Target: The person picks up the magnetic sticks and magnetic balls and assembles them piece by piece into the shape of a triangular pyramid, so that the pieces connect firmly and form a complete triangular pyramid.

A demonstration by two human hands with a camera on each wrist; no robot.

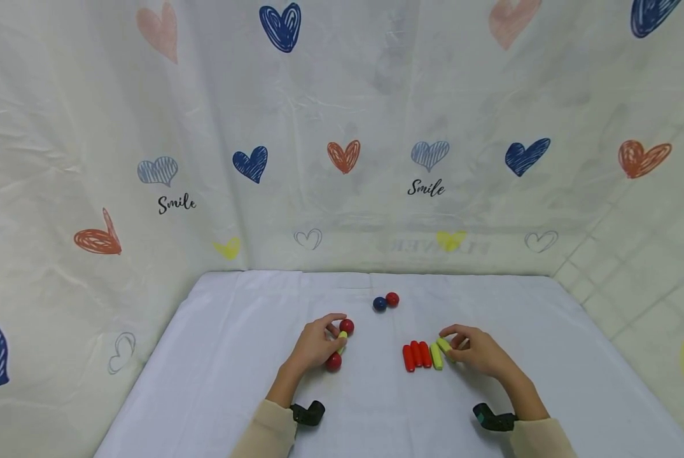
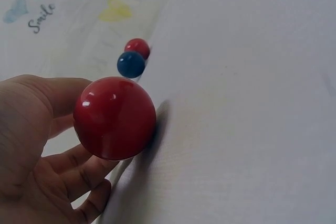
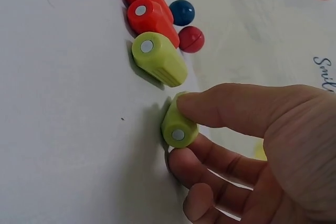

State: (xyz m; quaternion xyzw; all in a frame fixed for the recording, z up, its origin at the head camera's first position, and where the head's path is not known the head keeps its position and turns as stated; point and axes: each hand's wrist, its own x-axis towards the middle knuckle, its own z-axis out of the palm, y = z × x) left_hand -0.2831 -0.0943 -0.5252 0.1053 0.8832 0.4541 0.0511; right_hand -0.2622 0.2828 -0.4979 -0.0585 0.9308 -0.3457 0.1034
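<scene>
On the left of the table, my left hand [image 1: 313,343] grips a short green rod [image 1: 342,348] between thumb and fingers. A red ball [image 1: 347,326] sits at the rod's far end and another red ball [image 1: 333,362] at its near end. That near ball [image 2: 115,119] hides the rod in the left wrist view. My right hand [image 1: 479,350] pinches a second green rod [image 3: 179,127], which has a silver disc in its end. Just left of it lies another green rod [image 1: 436,357], beside a row of three red rods [image 1: 416,353].
A blue ball [image 1: 379,304] and a red ball [image 1: 392,299] stand side by side farther back on the white-covered table [image 1: 284,299]. Behind the table hangs a pale curtain [image 1: 376,210] printed with hearts. Each wrist wears a small black camera.
</scene>
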